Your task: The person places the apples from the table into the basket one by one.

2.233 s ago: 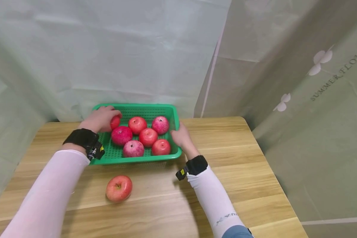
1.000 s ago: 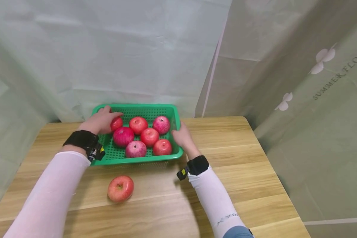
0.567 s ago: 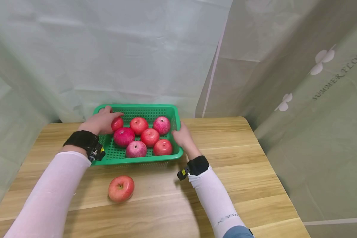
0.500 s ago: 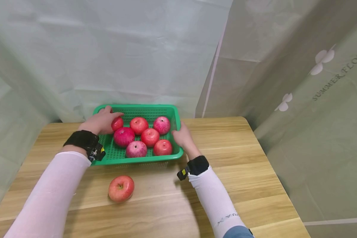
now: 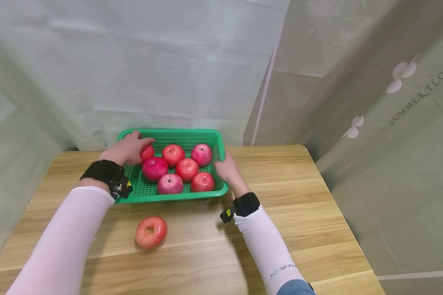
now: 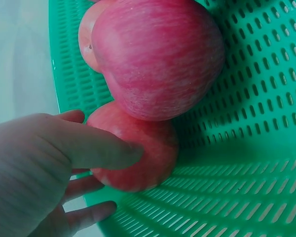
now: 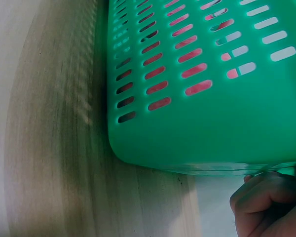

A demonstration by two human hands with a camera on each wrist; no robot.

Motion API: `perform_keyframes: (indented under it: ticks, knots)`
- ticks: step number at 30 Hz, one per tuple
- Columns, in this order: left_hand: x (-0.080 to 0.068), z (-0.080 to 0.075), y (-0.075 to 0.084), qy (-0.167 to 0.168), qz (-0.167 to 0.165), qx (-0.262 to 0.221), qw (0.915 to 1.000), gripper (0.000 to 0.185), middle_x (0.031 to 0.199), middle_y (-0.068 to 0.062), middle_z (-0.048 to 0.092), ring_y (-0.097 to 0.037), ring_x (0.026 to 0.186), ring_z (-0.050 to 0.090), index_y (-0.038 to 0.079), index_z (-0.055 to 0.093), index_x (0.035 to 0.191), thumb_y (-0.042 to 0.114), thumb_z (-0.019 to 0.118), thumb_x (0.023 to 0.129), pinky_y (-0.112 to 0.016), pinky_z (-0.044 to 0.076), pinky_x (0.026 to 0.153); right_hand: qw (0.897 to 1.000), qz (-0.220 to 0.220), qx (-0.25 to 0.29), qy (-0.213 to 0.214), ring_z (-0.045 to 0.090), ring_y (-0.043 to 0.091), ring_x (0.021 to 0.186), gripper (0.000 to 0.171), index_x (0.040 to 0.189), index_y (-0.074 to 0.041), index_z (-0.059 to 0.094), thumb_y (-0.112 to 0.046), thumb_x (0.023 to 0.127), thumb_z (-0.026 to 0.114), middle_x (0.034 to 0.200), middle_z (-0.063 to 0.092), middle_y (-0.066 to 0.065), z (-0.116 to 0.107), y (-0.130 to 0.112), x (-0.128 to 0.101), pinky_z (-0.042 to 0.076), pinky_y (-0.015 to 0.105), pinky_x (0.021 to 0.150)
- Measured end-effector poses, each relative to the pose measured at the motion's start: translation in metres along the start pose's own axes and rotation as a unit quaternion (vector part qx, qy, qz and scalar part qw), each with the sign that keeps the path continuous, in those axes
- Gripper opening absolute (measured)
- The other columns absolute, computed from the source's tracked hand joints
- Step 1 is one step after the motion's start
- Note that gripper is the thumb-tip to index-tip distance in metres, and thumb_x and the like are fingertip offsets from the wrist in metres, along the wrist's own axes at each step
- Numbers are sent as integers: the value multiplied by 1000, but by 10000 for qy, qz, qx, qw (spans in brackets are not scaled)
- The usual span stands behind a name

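Note:
A green perforated plastic basket (image 5: 170, 198) stands at the back of the wooden table with several red and pink apples inside. At its back left corner my left hand (image 5: 125, 148) holds a red apple (image 6: 138, 173); the thumb lies across it and the other fingers reach behind it. A larger pink apple (image 6: 160, 59) sits against that one. On the opposite side, my right hand (image 5: 227, 169) grips the basket's right rim, thumb over the edge. In the right wrist view its curled fingers (image 7: 261, 200) show under the rim.
One red apple (image 5: 151, 232) rests on the table (image 5: 291, 229) in front of the basket. A pale cloth curtain (image 5: 162, 73) hangs right behind the basket, and a printed one (image 5: 391, 164) hangs along the right side.

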State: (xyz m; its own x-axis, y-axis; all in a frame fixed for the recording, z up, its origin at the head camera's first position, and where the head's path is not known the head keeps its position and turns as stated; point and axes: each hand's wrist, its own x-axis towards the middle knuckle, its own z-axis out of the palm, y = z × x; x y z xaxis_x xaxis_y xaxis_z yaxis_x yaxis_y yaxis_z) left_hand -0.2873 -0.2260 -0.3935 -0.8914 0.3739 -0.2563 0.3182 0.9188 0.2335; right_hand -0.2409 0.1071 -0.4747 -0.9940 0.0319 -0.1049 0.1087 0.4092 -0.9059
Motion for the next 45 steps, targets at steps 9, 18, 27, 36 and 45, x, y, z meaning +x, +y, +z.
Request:
perform_keyframes:
  ticks: [9,18,27,36,45]
  knots:
    - [-5,-1,-5,10,60,-62,10000,72,145,-41,34,-59,132,38,3,48,157,3,72,90,-71,47,99,10000,61,37,-47,59,35,129,54,154,-4,50,-6,100,55,143,61,18,3,-1,-2,52,55,104]
    - [-13,-5,-5,269,260,-205,9991,60,140,-36,41,-53,128,42,1,57,150,4,67,91,-70,44,103,10000,45,-16,-15,61,35,127,52,151,-3,52,-5,99,55,139,63,19,4,2,0,53,55,102]
    - [-21,-7,-3,849,1004,-242,9910,35,127,-30,55,-44,112,56,-2,68,130,6,63,96,-61,48,98,10000,-1,-12,24,62,35,123,50,148,-2,55,-3,97,55,136,64,19,4,5,-1,54,55,101]
    - [-41,-9,17,946,1665,-668,9792,26,120,-15,69,-33,106,63,5,74,125,10,67,101,-54,52,94,10000,-10,-47,-12,60,36,126,56,153,-3,51,-4,97,55,140,62,20,4,4,0,53,56,103]
    - [-71,-3,47,781,2153,-1069,9675,28,114,-2,71,-21,94,59,10,75,129,11,72,101,-44,54,86,10000,47,-62,-22,58,36,131,58,156,-5,48,-4,98,55,145,60,19,2,1,0,51,56,105]
